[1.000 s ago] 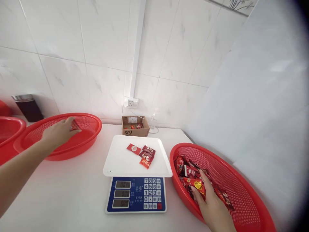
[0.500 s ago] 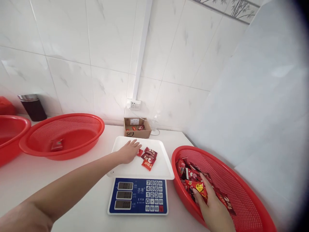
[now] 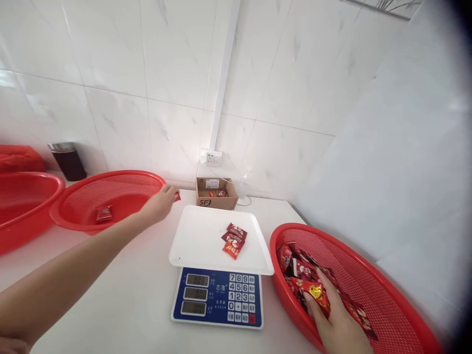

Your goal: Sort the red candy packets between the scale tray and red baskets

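My left hand [image 3: 161, 202] is raised between the scale's tray and the left basket, its fingers closed on a small red packet [image 3: 177, 196]. On the white tray [image 3: 202, 228] of the digital scale [image 3: 217, 297] lie several small snack packets [image 3: 235, 238], dark red and orange-red, overlapping each other. Inside the right red basket [image 3: 372, 280], my right hand [image 3: 334, 312] has its thumb and fingers around a red packet with a yellow print [image 3: 316, 293]. More red packets [image 3: 304, 269] lie under and around it.
Another red basket [image 3: 110, 177] at left holds a red packet [image 3: 104, 213]; beside it stands a further red basket [image 3: 25, 211]. A dark canister [image 3: 70, 162] is behind them. A cardboard box [image 3: 217, 202] with packets and a clear bottle [image 3: 243, 187] stand near the wall.
My left hand has lifted off the scale tray and moved left, taking a red packet from it. My right hand stays in the right basket. The view has shifted slightly.
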Demonstrator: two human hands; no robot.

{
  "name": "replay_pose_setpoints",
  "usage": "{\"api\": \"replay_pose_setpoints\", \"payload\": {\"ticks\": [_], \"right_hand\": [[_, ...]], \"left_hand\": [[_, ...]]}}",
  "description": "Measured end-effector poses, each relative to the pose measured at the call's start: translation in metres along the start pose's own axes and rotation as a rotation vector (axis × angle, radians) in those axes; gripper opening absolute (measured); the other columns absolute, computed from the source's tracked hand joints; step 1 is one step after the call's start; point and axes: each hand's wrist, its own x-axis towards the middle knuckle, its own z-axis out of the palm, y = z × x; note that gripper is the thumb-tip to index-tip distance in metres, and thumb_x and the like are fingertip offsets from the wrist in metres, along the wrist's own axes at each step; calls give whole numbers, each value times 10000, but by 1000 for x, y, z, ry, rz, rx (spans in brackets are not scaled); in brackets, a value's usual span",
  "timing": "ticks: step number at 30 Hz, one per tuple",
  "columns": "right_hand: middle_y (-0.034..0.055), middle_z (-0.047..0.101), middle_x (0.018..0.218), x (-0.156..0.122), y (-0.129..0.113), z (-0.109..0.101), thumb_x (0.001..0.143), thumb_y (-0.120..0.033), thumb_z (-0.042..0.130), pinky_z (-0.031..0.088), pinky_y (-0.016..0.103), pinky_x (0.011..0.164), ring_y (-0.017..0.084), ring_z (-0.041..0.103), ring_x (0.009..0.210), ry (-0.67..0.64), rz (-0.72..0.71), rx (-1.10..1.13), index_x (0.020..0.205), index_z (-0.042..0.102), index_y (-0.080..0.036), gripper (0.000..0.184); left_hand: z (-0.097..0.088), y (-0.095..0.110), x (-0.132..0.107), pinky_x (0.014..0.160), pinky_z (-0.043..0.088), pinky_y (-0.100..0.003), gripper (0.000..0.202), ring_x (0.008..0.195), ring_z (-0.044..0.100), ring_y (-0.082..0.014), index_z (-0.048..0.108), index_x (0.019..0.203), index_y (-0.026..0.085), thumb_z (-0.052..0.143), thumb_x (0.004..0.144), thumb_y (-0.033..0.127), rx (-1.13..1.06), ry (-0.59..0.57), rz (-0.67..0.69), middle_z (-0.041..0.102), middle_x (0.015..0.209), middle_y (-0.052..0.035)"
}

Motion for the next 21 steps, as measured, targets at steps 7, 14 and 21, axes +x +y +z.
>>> {"api": "replay_pose_setpoints", "payload": {"ticks": [7, 14, 21], "right_hand": [[143, 484, 1374, 5, 8, 7, 843, -626, 198, 478, 489, 841, 384, 572, 1109, 8, -6, -14, 1454, 264, -213, 742], [142, 503, 1355, 2, 4, 3, 835, -607, 240, 480, 482, 836, 372, 566, 1119, 24, -2, 13, 1435, 308, -218, 718], [119, 554, 1308, -2, -6, -3, 832, -579, 285, 491, 453, 799, 354, 621, 1020, 12, 40, 18, 1429, 319, -230, 693]], "left_hand": [[-38, -77, -4, 700, 485, -361, 353, 857, 627, -277, 537, 979, 176, 224, 936, 333, 19, 91, -266, 623, 986, -121], [-25, -60, -10, 860, 437, -500, 451, 1136, 500, -394, 528, 1176, 90, 301, 925, 388, -2, 17, -149, 581, 1197, -216], [25, 63, -29, 955, 429, -306, 263, 1098, 550, -200, 647, 1088, 227, 491, 891, 303, -138, -205, 391, 659, 1119, -52]]}}
